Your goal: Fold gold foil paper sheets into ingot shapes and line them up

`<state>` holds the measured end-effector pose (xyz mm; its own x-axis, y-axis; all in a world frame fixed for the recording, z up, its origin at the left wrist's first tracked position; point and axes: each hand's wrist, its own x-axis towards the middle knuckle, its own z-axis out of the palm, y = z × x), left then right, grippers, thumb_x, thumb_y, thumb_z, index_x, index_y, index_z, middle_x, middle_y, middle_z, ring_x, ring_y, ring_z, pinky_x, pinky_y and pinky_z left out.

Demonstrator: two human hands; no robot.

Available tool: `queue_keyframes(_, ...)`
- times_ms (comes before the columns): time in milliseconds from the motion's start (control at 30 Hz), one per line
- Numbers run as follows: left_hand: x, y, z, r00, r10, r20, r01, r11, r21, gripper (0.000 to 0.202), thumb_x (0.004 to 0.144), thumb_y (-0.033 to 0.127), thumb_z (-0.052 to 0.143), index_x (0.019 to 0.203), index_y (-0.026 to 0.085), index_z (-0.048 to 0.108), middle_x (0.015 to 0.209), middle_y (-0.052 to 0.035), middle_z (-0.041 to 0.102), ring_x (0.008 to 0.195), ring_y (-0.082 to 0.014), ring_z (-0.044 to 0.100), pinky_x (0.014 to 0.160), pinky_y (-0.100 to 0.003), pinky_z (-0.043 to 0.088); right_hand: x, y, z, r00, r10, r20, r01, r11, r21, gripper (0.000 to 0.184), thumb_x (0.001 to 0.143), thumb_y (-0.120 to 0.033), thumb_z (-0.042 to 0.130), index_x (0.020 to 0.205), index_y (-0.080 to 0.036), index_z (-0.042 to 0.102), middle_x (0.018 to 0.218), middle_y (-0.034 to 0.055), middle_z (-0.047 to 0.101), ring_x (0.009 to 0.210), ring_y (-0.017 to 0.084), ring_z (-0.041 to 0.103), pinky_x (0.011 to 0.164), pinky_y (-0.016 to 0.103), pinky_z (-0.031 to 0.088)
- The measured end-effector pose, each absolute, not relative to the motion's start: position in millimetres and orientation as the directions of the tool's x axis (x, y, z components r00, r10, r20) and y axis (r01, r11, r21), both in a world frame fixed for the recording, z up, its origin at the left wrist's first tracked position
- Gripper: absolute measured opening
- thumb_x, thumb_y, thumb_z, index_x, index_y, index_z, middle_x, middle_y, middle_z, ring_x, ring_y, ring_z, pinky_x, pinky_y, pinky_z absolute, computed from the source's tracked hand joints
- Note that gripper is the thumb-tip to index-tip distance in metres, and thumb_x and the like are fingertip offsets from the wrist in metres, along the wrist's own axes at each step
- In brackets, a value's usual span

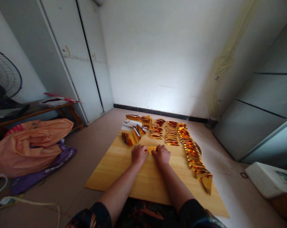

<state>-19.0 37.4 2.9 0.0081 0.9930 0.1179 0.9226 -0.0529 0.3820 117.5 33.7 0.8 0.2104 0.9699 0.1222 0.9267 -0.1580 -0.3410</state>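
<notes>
Between my two hands lies a small strip of gold foil paper, low over the wooden board. My left hand pinches its left end, and my right hand has its fingers closed on the right end. Just beyond my left hand is a curved stack of gold foil sheets. Past my right hand run rows of folded gold foil pieces, one short row, another short row and a long row along the board's right side.
At the board's far left corner sit a white bundle and more gold foil sheets. An orange bag and a purple bag lie on the floor at left, near a fan. A white box stands at right.
</notes>
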Motion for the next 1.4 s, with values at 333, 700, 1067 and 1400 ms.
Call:
queue_keyframes(333, -21, 38, -3, 0.026, 0.992, 0.125, 0.916, -0.074, 0.395, 0.011, 0.083, 0.024, 0.058, 0.09, 0.024, 0.066, 0.099, -0.0021, 0.064, 0.099, -0.0188, 0.053, 0.081, -0.03, 0.036, 126, 38, 1, 0.246, 0.967, 0.064, 0.91, -0.208, -0.36, 0.02, 0.087, -0.019, 0.044, 0.089, -0.02, 0.063, 0.095, 0.0044, 0.063, 0.082, 0.014, 0.061, 0.067, 0.025, 0.033)
queue_keyframes(700, -23, 32, -1, 0.067, 0.985, 0.162, 0.893, -0.132, 0.43, 0.013, 0.077, 0.021, 0.061, 0.089, 0.023, 0.064, 0.099, -0.0025, 0.063, 0.101, -0.0195, 0.051, 0.083, -0.03, 0.035, 143, 29, -8, 0.035, 0.99, 0.14, 0.88, 0.036, -0.474, 0.018, 0.075, -0.016, 0.054, 0.088, -0.021, 0.065, 0.098, 0.0021, 0.061, 0.088, 0.014, 0.058, 0.073, 0.022, 0.035)
queue_keyframes(1067, -25, 27, 0, 0.159, 0.971, 0.181, 0.865, -0.225, 0.448, 0.011, 0.075, 0.016, 0.056, 0.07, 0.021, 0.064, 0.09, -0.002, 0.067, 0.096, -0.0191, 0.054, 0.083, -0.031, 0.035, 155, 25, -15, -0.07, 0.968, 0.242, 0.789, 0.203, -0.58, 0.013, 0.077, -0.019, 0.055, 0.069, -0.02, 0.065, 0.096, 0.0038, 0.064, 0.088, 0.014, 0.058, 0.083, 0.022, 0.043)
queue_keyframes(1400, -28, 31, -7, 0.14, 0.965, 0.22, 0.836, -0.234, 0.495, 0.021, 0.068, 0.018, 0.063, 0.087, 0.025, 0.065, 0.1, -0.0002, 0.063, 0.101, -0.0185, 0.053, 0.088, -0.03, 0.037, 160, 31, -28, -0.001, 0.958, 0.285, 0.776, 0.18, -0.604, 0.061, 0.06, -0.017, 0.065, 0.12, -0.016, 0.055, 0.133, 0.0123, 0.047, 0.123, 0.025, 0.044, 0.105, 0.035, 0.035)
